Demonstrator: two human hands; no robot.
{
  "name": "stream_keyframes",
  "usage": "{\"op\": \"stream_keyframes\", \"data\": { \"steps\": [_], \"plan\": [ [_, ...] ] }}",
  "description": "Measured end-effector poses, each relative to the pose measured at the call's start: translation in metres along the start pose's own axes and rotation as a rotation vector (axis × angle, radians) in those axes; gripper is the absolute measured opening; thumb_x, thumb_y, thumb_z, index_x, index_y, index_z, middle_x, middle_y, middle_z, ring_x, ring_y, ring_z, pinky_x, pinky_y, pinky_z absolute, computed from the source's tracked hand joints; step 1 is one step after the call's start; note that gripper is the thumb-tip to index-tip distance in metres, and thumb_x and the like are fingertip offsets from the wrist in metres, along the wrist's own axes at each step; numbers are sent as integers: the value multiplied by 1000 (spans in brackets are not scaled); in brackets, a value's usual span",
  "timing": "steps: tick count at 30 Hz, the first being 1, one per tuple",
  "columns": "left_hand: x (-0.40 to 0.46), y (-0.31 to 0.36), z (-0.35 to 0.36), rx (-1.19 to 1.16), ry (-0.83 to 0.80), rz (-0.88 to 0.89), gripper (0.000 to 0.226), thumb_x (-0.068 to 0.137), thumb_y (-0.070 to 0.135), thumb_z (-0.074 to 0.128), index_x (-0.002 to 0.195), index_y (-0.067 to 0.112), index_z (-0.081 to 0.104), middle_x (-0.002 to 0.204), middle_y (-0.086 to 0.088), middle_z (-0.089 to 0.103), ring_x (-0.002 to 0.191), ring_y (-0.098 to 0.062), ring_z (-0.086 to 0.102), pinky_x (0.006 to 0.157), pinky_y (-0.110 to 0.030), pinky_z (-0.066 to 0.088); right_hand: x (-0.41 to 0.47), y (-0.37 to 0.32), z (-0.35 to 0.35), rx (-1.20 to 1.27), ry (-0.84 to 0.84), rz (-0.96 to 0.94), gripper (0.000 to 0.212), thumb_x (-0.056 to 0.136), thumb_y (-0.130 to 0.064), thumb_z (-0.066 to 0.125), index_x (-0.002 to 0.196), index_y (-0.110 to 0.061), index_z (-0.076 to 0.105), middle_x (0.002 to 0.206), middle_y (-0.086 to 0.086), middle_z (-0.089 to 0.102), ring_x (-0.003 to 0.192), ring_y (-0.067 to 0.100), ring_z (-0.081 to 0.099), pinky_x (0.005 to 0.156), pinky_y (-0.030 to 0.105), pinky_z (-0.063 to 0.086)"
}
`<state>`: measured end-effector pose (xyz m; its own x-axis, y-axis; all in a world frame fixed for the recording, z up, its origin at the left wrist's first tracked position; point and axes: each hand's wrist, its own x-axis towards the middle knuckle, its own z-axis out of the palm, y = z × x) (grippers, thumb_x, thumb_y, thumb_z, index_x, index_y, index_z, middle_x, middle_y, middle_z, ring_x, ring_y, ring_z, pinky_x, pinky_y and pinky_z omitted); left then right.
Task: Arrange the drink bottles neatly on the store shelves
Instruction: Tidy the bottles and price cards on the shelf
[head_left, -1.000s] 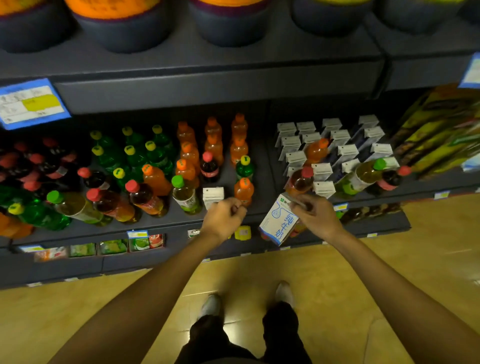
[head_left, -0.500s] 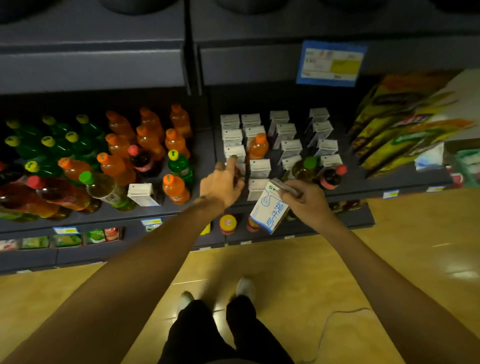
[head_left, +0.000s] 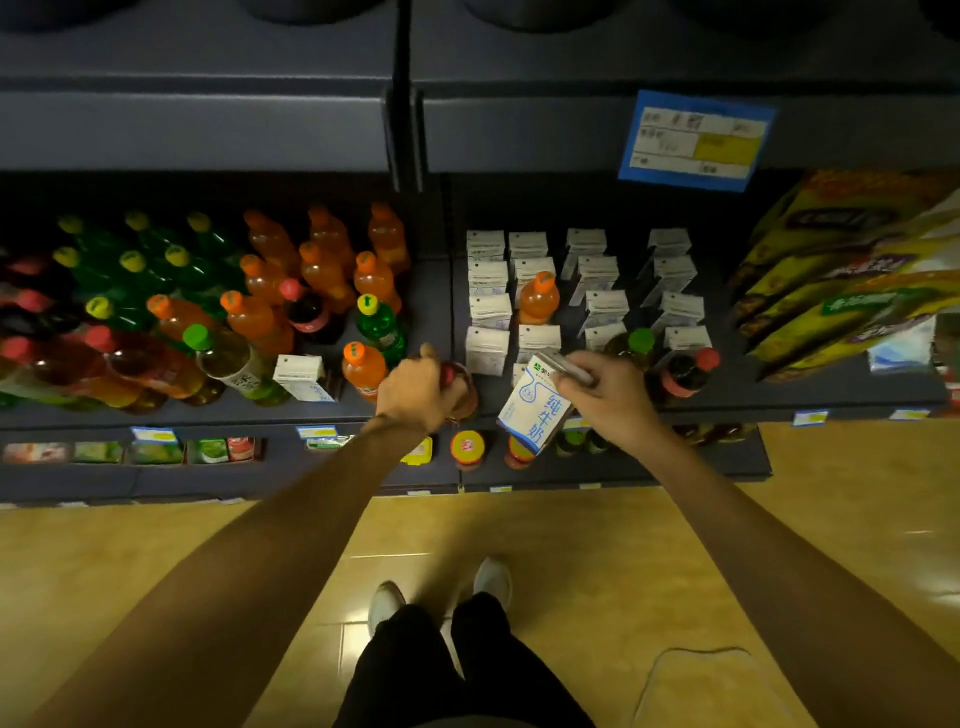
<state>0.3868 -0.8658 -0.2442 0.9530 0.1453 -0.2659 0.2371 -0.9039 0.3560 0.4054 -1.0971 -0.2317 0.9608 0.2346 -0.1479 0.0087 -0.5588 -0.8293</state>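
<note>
- My left hand (head_left: 415, 387) is wrapped over the red-capped, reddish-brown plastic drink bottle (head_left: 460, 387) at the near edge of the dark grey shelf (head_left: 431, 291), right by the divide between the bottle bay and the carton bay. Fingers curl around its cap and shoulder; the body is mostly hidden under my hand, so I think it stands upright but cannot be sure.
- My right hand (head_left: 610, 392) pinches the white-and-blue milk carton (head_left: 535, 408) by its folded top, tilted and hanging out over the shelf edge.
- To do this well, I would lift the bottle straight up before swinging it left, because the orange plastic soda bottle (head_left: 363, 366) stands just beside it and would tip easily.
- It belongs with the other red-capped tea bottles (head_left: 98, 358) at the near left, so I should carry it over the caps and not drag it through them.
- The carton should go down squarely into the near gap among the white carton rows (head_left: 488, 312), top fold facing like its neighbours.
- One stray white carton (head_left: 301, 371) sits in the bottle bay, and a lone orange bottle (head_left: 538, 297) stands among the cartons; both need swapping later.
</note>
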Motion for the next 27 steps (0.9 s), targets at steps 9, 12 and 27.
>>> {"op": "stream_keyframes", "data": {
  "steps": [9,12,27],
  "plan": [
    [-62,-52,-24,13,95,-49,46,83,50,59,108,13,48,95,-14,64,89,-37,60,63,-32,33,56,-18,75,-519,-204,-44,43,69,-32,77,107,-14,66,109,11,65,97,26,61,78,37,52],
    [-81,-63,-26,-28,118,-83,41,81,47,60,102,13,49,96,-12,65,91,-36,60,63,-32,33,71,-22,94,-680,-281,-61,61,72,-28,77,126,-9,56,128,15,54,115,31,53,89,36,46],
    [-114,-88,3,-86,102,-180,41,80,50,60,103,18,51,95,-6,66,88,-31,62,70,-33,44,90,15,110,-1125,-276,-175,60,80,-44,66,132,-18,52,130,8,49,121,28,39,99,40,30]
  ]
}}
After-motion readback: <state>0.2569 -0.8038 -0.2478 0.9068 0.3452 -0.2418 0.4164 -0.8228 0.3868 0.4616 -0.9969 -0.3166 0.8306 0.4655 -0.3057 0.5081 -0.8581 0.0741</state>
